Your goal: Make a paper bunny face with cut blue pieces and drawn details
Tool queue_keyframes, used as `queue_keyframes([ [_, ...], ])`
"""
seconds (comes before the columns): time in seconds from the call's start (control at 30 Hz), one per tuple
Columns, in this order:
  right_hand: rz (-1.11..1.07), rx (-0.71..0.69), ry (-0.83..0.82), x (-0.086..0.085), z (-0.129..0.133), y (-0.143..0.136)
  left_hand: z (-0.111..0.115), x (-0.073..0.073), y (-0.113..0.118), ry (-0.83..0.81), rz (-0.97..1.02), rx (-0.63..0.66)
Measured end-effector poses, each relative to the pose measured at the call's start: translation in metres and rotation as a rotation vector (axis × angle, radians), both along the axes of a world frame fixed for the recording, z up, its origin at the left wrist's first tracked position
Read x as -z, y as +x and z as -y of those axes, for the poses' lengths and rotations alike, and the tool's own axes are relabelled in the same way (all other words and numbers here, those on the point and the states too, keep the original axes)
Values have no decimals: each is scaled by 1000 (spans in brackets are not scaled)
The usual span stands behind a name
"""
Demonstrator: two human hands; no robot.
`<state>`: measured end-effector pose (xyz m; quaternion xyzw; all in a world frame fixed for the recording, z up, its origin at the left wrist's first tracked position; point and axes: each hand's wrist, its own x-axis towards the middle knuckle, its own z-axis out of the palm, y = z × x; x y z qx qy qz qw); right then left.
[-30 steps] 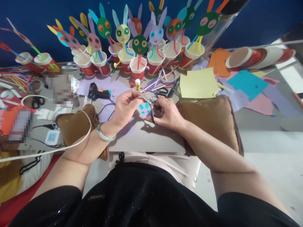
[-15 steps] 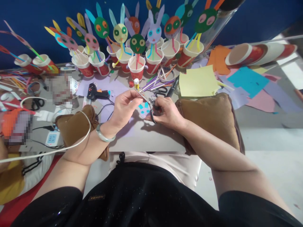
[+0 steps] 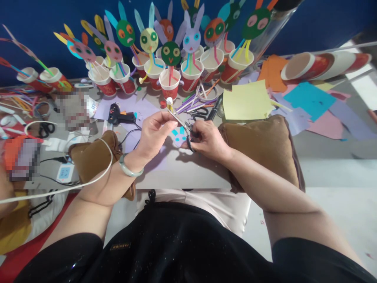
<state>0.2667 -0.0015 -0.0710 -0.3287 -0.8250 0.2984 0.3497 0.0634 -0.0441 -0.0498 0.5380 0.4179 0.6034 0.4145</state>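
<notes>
My right hand (image 3: pixel 207 139) is closed around the handles of a pair of scissors (image 3: pixel 188 137), whose blades point up and left to my other hand. The fingers of my left hand (image 3: pixel 157 131) are pinched together by the blade tips; what they hold is too small to make out. On the table below and between my hands lies a lilac paper rabbit face (image 3: pixel 179 139) with blue ears and eyes. A glue stick (image 3: pixel 169 104) with a white top stands just beyond my left fingertips.
Red paper cups (image 3: pixel 170 84) with paper rabbit heads line the back. A black glue gun (image 3: pixel 119 116) lies left. Brown cushions (image 3: pixel 259 151) rest by both forearms. Yellow paper (image 3: pixel 247 100) and coloured sheets lie right. Another person's arm (image 3: pixel 6 188) shows at far left.
My hands and the scissors stay in nearly the same place. The scissor blades look slightly shifted; the whole view has moved only a little.
</notes>
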Motion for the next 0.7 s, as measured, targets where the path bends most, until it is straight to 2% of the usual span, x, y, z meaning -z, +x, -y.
queue_keyframes([
  [0.7, -18, -13, -4, 0, 0, -2, 1, -3, 2, -25, -2, -11],
])
